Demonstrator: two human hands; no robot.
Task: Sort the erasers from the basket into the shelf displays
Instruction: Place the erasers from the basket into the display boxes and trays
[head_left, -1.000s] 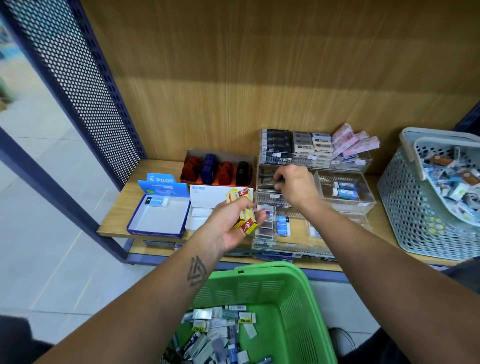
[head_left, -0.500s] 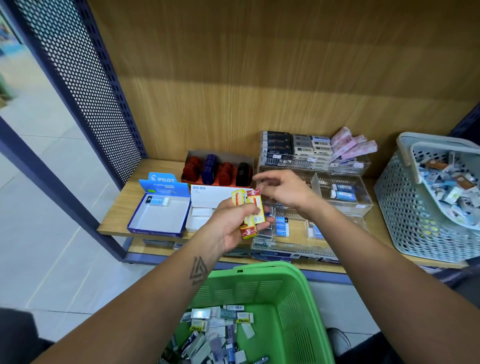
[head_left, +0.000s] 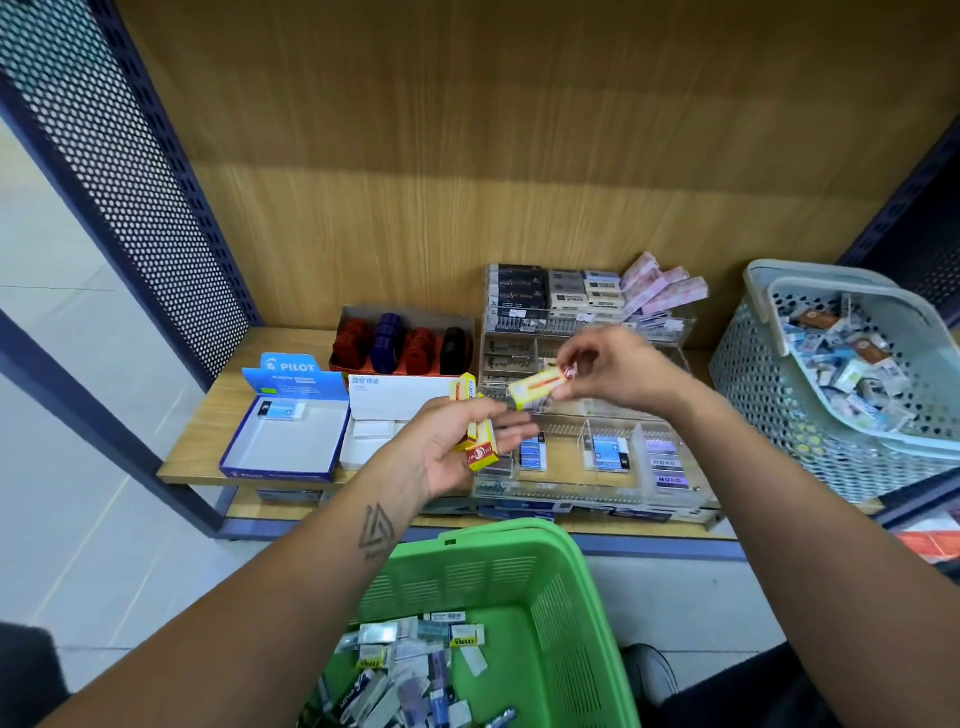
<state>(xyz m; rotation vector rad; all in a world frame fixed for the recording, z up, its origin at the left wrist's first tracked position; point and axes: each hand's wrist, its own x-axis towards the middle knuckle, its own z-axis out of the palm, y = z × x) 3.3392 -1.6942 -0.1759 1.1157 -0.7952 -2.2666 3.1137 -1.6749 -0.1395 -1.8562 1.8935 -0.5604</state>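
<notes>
The right hand (head_left: 618, 371) pinches one yellow eraser (head_left: 537, 387) in its fingers above the clear shelf display (head_left: 597, 452), while the left hand (head_left: 457, 447) grips the remaining yellow erasers (head_left: 480, 441); next it probably needs a matching compartment.

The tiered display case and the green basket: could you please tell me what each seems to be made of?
The tiered display case looks like clear glossy acrylic: the erasers show through its walls and dividers. The green basket looks like moulded, slightly shiny plastic, with slotted vents formed in its walls and a thick rolled rim.
</notes>
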